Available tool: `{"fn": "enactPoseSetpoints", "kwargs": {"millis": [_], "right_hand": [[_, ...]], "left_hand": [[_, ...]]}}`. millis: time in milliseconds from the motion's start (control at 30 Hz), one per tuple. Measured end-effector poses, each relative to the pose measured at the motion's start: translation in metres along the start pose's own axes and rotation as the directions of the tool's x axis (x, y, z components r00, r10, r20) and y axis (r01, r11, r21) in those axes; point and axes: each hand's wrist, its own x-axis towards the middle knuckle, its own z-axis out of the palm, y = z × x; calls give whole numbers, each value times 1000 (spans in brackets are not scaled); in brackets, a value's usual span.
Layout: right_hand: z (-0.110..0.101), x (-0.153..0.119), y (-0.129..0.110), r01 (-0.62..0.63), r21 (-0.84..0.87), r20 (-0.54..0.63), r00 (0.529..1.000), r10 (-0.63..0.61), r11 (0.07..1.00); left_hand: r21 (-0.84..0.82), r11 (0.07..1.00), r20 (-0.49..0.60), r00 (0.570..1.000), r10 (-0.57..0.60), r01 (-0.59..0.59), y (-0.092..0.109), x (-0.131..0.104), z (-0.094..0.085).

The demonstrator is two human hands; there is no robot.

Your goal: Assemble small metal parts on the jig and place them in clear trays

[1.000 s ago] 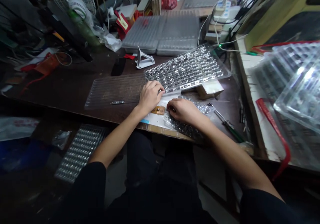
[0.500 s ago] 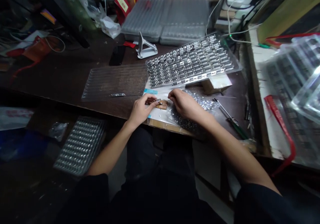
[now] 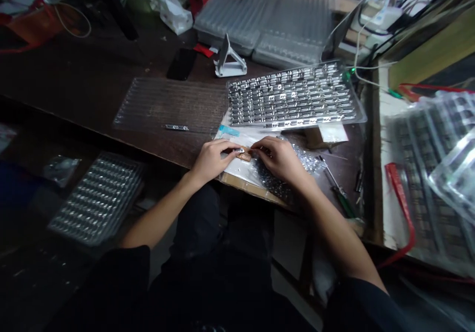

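My left hand (image 3: pixel 213 160) pinches a small shiny metal part (image 3: pixel 241 150) over a brown block (image 3: pixel 244 157) on a white sheet. Close by on the right, my right hand (image 3: pixel 279 157) has thumb and forefinger pressed together at the block's edge; whatever they hold is too small to make out. Under and beside the right hand lies a clear plastic bag (image 3: pixel 276 181) of many tiny shiny pieces. Beyond the hands, a clear tray (image 3: pixel 293 97) holds rows of similar metal parts, its near right side over a small white box (image 3: pixel 330 135).
At left lies a clear ribbed tray (image 3: pixel 166 102) with one metal part (image 3: pixel 176 127). A screwdriver (image 3: pixel 343 198) is at right. Behind stand a phone stand (image 3: pixel 230 67), a black phone (image 3: pixel 181 64) and stacked clear trays (image 3: pixel 237 15). Filled trays (image 3: pixel 98 196) sit lower left.
My right hand has come down and left to the brown block, close to my left hand. The left hand keeps the metal part. The whole view has shifted and turned slightly.
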Motion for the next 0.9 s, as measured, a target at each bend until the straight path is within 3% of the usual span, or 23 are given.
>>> {"fn": "enactPoseSetpoints", "kwargs": {"millis": [300,533,733,900], "right_hand": [[5,0,-3,-18,-26,4,1000,18,1000],[14,3,-8,-46,-165,-31,999,42,985],[19,6,-13,14,-149,35,999,-9,989],[27,5,-21,108,-356,100,992,-76,928]], "left_hand": [[39,999,0,1000,21,-21,-7,0,7],[6,1000,24,1000,9,-9,-8,-2,12],[22,994,-151,983,-106,111,-7,-7,8],[185,979,-49,995,-83,90,-6,-14,4]]}}
